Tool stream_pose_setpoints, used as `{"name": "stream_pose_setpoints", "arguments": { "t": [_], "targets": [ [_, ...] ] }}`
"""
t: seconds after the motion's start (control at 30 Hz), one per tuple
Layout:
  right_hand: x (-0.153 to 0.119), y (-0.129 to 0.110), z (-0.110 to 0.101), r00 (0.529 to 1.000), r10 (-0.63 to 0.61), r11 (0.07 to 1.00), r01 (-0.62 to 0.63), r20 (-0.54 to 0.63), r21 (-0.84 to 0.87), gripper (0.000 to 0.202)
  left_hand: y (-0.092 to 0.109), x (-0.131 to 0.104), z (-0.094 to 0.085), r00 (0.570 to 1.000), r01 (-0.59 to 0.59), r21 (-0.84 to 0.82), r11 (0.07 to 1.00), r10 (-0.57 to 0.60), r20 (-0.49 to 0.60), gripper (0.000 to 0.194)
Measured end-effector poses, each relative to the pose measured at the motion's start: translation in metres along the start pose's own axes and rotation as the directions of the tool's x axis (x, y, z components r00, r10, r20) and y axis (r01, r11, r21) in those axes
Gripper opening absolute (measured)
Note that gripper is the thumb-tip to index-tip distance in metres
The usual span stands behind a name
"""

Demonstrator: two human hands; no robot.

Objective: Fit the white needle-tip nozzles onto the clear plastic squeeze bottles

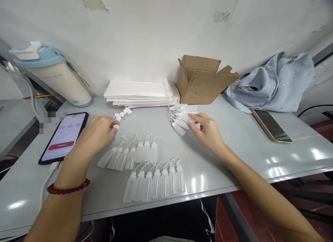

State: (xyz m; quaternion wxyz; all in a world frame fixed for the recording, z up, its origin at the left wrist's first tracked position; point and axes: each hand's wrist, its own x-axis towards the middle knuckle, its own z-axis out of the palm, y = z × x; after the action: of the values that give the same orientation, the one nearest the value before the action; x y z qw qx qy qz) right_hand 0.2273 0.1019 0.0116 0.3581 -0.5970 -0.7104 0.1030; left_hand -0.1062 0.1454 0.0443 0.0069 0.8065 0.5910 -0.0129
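My left hand [100, 132] is closed in a pinch on a small white cap [115, 126] at the left of the table. Just beyond it lie several more white caps [122, 114], with thin dark pins showing on some. My right hand [205, 129] has its thumb and forefinger around the end of a small translucent plastic bottle [185, 116] in a loose heap of such bottles. Between my hands and nearer me, translucent squeeze bottles lie in two rows, a back row [132, 158] and a front row [156, 183], each bottle with a thin white strap curving from its neck.
A stack of white padded envelopes [137, 90] and an open cardboard box [205, 84] stand against the wall. A tumbler [56, 75] and a phone running a timer [66, 132] are at left. A blue cloth bag [275, 85] and a second phone [271, 126] lie right.
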Motion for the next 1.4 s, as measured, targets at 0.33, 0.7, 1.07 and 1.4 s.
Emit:
{"name": "stream_pose_setpoints", "arguments": {
  "t": [0.33,0.7,1.07,1.4],
  "targets": [
    [-0.003,-0.015,-0.008,0.991,-0.09,0.995,0.094,-0.094,0.033,0.01,0.018,-0.002,-0.002,0.988,0.092,-0.064,0.994,-0.099,-0.118,0.025],
    [-0.028,-0.051,-0.025,0.444,-0.284,0.938,-0.054,0.85,0.342,0.044,0.058,-0.006,0.004,0.921,0.09,-0.427,0.9,-0.238,-0.308,0.013],
    [-0.031,-0.049,-0.018,0.371,-0.147,0.983,-0.049,0.917,0.177,0.051,0.067,-0.014,-0.001,0.917,0.031,-0.436,0.899,-0.199,-0.345,0.011],
    [-0.025,-0.053,-0.026,0.287,0.129,0.967,-0.249,0.949,-0.056,0.042,0.07,-0.016,-0.003,0.934,0.048,-0.433,0.9,-0.194,-0.3,0.012]
  ]
}}
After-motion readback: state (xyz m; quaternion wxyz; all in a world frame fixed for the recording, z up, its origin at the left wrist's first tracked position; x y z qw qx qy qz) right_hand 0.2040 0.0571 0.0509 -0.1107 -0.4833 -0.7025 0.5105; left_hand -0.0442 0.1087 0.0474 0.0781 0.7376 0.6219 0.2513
